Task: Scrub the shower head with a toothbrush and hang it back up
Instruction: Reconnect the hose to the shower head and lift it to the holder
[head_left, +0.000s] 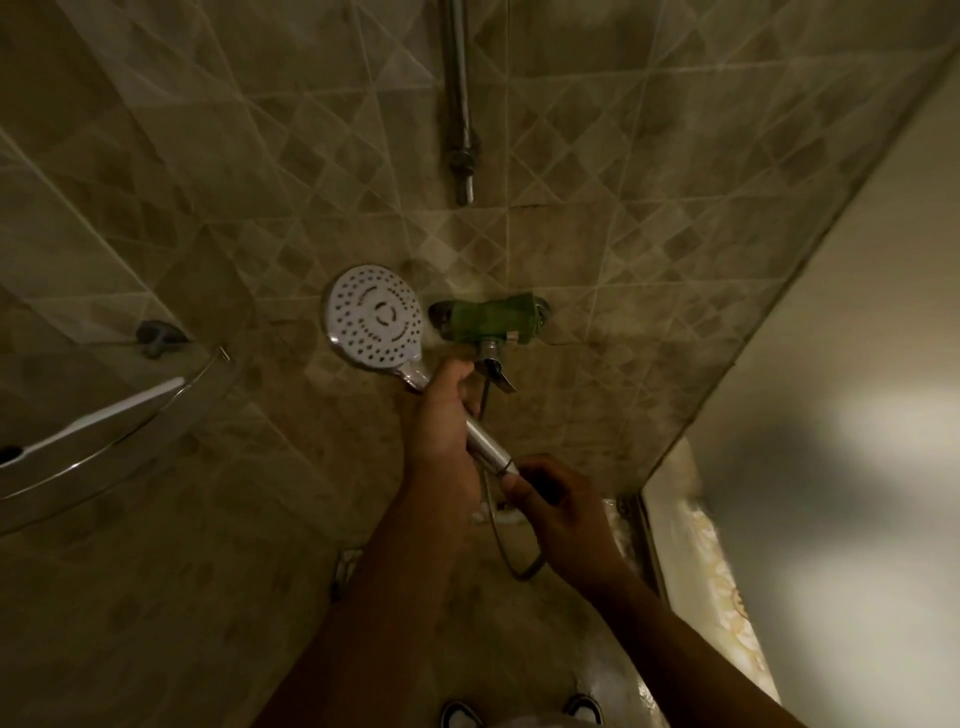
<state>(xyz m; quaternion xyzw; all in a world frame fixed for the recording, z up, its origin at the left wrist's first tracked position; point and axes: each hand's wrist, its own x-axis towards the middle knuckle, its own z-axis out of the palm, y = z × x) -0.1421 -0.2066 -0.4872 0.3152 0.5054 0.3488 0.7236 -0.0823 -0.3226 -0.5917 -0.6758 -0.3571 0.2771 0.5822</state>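
We hold one shower head (374, 316), a round white plastic disc with a chrome rim, its flat face dotted with rings of small dark spray holes and turned toward us. It sits off the wall, raised just left of the mixer valve (488, 325), a single chrome fitting wrapped in something green with a short flat lever sticking out below.

Our left hand (441, 415) wraps the smooth, tubular chrome handle just under the disc, fingers closed tight around it. Our right hand (561, 506) sits at the bottom end of the handle, where the thin dark hose (511, 558) joins it; the fingers pinch narrowly there, though in the dim light we cannot tell exactly what they grip. The hose loops down in one slack curve below both hands.

Above the valve runs one vertical chrome riser pipe (460, 104), round and shiny, with a knurled joint near its lower end. The wall (623, 218) is glazed beige tile in a diamond pattern with pale grout lines. At the left, a curved glass corner shelf (104, 441) with a thin metal rail carries one white toothbrush (104, 415), lying flat, well apart from the shower head. Two slippered feet (519, 712) show at the bottom edge.
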